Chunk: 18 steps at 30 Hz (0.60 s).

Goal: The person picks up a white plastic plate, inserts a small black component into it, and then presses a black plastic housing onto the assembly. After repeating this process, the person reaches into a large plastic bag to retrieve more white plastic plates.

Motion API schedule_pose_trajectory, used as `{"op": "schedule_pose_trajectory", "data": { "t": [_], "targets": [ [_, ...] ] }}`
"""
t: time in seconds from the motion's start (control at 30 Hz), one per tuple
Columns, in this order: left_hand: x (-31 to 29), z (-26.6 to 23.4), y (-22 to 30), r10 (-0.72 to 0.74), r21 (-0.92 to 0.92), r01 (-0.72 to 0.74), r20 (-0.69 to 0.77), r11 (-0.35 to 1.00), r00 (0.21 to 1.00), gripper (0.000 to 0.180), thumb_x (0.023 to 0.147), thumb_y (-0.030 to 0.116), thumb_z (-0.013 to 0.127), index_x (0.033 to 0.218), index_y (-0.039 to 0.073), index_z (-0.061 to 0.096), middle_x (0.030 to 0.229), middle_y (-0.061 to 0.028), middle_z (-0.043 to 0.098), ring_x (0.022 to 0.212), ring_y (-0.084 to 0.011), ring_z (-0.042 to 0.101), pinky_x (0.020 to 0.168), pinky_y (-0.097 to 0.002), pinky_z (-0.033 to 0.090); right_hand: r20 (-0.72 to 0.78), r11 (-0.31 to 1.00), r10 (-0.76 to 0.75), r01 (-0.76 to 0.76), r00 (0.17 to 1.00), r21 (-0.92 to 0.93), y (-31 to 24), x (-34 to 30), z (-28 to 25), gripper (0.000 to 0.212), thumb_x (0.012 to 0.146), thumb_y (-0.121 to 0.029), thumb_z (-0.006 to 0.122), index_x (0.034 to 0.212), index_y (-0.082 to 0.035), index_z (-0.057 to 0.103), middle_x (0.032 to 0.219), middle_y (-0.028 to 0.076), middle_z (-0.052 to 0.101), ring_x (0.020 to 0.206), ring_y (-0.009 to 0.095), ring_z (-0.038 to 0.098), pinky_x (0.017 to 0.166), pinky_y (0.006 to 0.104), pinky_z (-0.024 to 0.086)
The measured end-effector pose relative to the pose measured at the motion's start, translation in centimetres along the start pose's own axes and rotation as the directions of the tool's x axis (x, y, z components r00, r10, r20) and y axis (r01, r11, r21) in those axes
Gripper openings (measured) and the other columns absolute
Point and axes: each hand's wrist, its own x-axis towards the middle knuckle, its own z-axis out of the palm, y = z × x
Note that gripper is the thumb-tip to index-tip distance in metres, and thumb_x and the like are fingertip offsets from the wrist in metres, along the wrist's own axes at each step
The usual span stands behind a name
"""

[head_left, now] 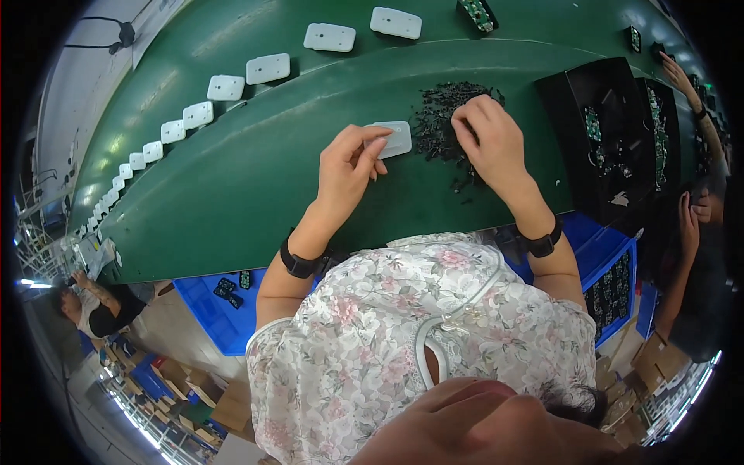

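My left hand (347, 159) has its thumb and forefinger closed on the left part of a white plastic cover (399, 138), a flat rounded rectangle above the green table. Part of the cover is hidden under those fingers. Just to the right spreads a loose pile of small black parts (435, 124). Over the right side of this pile, my right hand (490, 136) bends its fingers and thumb toward each other in a pinch. Whatever lies between those fingertips is too small or hidden to make out.
A long row of white covers (268, 69) curves along the green table (256, 170). Circuit boards sit in a black tray (577, 147) at right, and another board (478, 14) lies at the far side. Blue bins (201, 306) stand below the edge. Other people work at both sides.
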Motion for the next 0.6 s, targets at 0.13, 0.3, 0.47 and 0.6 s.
{"op": "schedule_pose_trajectory", "data": {
  "t": [0.13, 0.3, 0.47, 0.6],
  "targets": [
    [1.6, 1.6, 1.3, 0.111, 0.153, -0.108, -0.012, 0.982, 0.994, 0.016, 0.085, 0.002, 0.064, 0.101, 0.004, 0.065, 0.08, -0.006, 0.057, 0.059, -0.0145, 0.06, 0.05, -0.0256, 0.045, 0.273, 0.578, 0.472, -0.528, 0.838, 0.622, -1.2, 0.8, -0.5, 0.009, 0.09, -0.009, 0.061, 0.094, -0.001, 0.059, 0.081, 0.005, 0.061, 0.071, 0.015, 0.061, 0.063, 0.0279, 0.047],
    [3.0, 3.5, 2.5, 0.504, 0.436, -0.424, -0.083, 0.794, 0.86, 0.021, 0.076, 0.006, 0.072, 0.096, 0.007, 0.065, 0.079, -0.0082, 0.055, 0.062, -0.0249, 0.058, 0.053, -0.033, 0.048, 0.463, -0.001, 0.421, -0.51, 0.78, 0.86, -2.6, 2.4, -0.2, 0.012, 0.094, -0.012, 0.057, 0.1, -0.001, 0.058, 0.077, 0.001, 0.057, 0.066, 0.007, 0.052, 0.061, 0.0214, 0.042],
    [2.9, 3.0, 2.4, 0.496, 0.459, -0.401, -0.103, 0.793, 0.862, 0.019, 0.077, 0.005, 0.071, 0.094, 0.008, 0.065, 0.079, -0.0074, 0.055, 0.06, -0.0249, 0.058, 0.051, -0.0332, 0.047, 0.497, -0.086, 0.363, -0.503, 0.788, 0.86, -3.1, 2.2, 0.6, 0.013, 0.094, -0.013, 0.056, 0.099, -0.002, 0.058, 0.075, 0.0, 0.055, 0.065, 0.006, 0.049, 0.06, 0.0203, 0.039],
    [2.4, 2.7, 1.6, 0.461, 0.416, -0.386, -0.092, 0.823, 0.883, 0.017, 0.078, 0.004, 0.07, 0.094, 0.008, 0.065, 0.079, -0.0072, 0.056, 0.06, -0.0259, 0.058, 0.051, -0.0333, 0.047, 0.399, 0.192, 0.381, -0.493, 0.834, 0.848, -3.8, 2.1, 0.4, 0.01, 0.092, -0.009, 0.06, 0.099, -0.002, 0.059, 0.077, 0.0, 0.056, 0.068, 0.007, 0.052, 0.062, 0.0209, 0.041]
  ]
}}
